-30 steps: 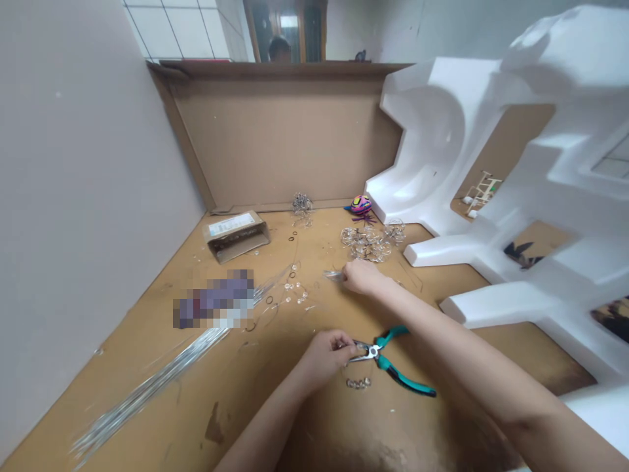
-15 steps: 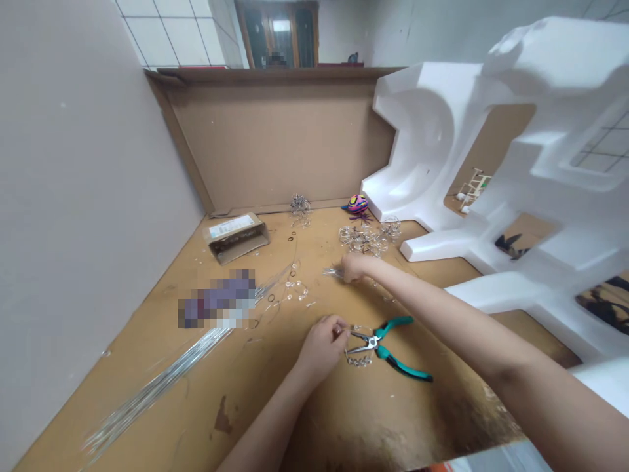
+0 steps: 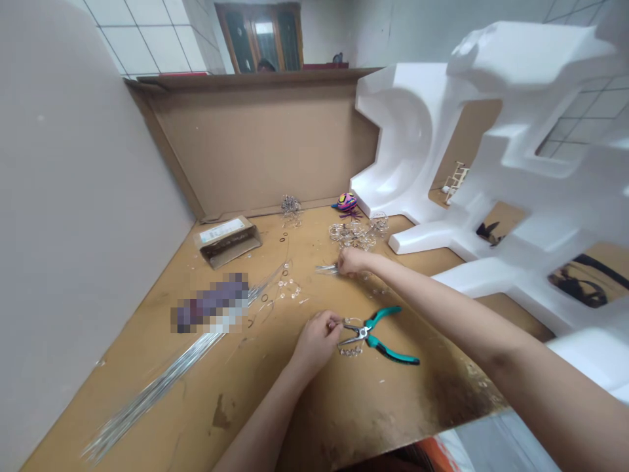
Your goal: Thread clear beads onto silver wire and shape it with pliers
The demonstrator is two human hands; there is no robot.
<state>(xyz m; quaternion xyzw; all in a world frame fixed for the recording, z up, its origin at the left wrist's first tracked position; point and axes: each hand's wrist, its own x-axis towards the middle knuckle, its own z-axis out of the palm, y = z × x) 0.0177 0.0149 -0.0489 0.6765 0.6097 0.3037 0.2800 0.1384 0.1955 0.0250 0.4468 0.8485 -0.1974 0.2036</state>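
Note:
My left hand (image 3: 318,337) is pinched at the edge of a beaded wire loop (image 3: 350,352), whose clear beads hang along its lower side. Beside that hand, needle-nose pliers (image 3: 363,333) with teal and black handles lie with jaws apart, overlapping the loop. Farther forward, my right hand (image 3: 351,261) has its fingers closed at a small bunch of short silvery wires (image 3: 326,269) on the table; its fingertips are partly hidden. Just beyond it is a heap of bent wire pieces (image 3: 351,234). Loose clear beads (image 3: 289,288) lie between the hands and the long wires.
A bundle of long straight wires (image 3: 162,380) stretches along the left, partly under a blurred purple object (image 3: 213,303). A small open cardboard box (image 3: 228,241) lies behind. White foam packing (image 3: 417,242) stands at right, a colourful toy (image 3: 346,202) beside it. Cardboard (image 3: 265,137) walls the back.
The view has shifted slightly, so everything sits a little farther left. Both hands keep nearly the same places, the left at the beaded loop and the right at the short wires.

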